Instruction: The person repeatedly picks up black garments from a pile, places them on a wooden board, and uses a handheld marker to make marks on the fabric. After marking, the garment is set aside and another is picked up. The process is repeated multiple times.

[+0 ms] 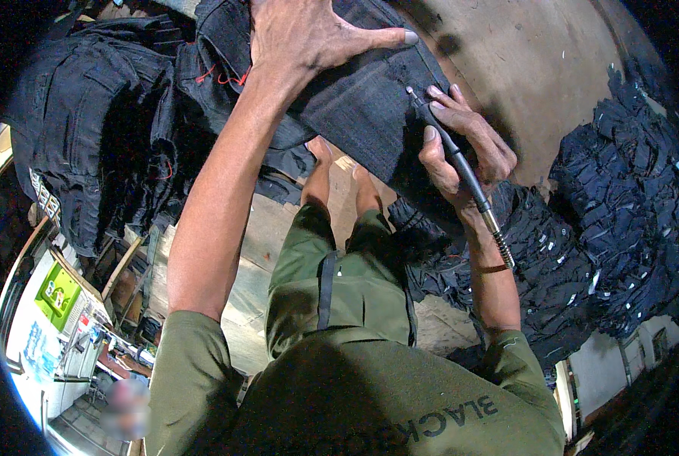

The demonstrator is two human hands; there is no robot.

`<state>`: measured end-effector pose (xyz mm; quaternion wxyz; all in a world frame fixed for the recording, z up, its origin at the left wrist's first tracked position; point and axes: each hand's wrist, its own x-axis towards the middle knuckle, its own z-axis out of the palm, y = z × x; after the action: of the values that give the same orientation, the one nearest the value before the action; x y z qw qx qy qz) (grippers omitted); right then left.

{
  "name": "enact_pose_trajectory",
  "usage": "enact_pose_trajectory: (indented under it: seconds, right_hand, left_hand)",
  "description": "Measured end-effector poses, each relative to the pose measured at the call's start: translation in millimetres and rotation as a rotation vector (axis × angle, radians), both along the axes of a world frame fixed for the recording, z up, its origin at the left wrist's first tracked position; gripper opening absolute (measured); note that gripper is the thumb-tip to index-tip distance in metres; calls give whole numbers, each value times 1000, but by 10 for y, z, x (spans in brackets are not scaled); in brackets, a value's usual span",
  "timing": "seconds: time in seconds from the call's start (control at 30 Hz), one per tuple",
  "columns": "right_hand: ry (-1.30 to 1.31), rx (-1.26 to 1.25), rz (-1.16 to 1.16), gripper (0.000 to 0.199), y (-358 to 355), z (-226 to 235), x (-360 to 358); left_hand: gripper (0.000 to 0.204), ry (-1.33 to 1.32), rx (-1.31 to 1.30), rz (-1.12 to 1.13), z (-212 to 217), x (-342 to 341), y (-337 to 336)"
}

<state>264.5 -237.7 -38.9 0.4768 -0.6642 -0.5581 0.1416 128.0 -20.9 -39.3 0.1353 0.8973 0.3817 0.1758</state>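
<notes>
- Up far, the left hand lies spread flat on dark blue denim cloth.
- Right hand pinches a slim black pen-shaped rotary tool, tip touching the denim.
- Dark jeans pile lies right.

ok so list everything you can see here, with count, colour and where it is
denim garment: one, dark grey-blue, spread flat at top centre under both hands
rotary tool handpiece: one, black with a metal flexible shaft, in the right hand, tip on the denim
pile of dark garments: one heap, navy-black, on the right
stacked dark jeans: one stack, black with red stitching, upper left
work table: one, brown, top right under the denim
green box: one, bright green, lower left on a shelf
shorts: one pair, olive green, centre, on the person
shirt: one, olive green, bottom
left hand: flat on the denim, fingers spread
right hand: gripping the handpiece like a pen
</notes>
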Motion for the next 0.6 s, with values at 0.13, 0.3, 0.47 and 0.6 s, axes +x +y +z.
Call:
enact_pose_trajectory:
  seconds: [0.13,0.3,0.47,0.6]
  right_hand:
    - [5,-25,-6,23,-29,19,9]
    - [41,24,-2,19,-61,2,28]
    - [39,52,31,23,-6,-33,4]
    - [-27,36,34,24,67,-73,-24]
  left_hand:
    - [98,-2,4,3,-3,2,-1]
    - [98,22,-14,8,2,4,-1]
    - [98,17,-12,3,4,7,4]
    - [98,15,-16,-4,-32,1,14]
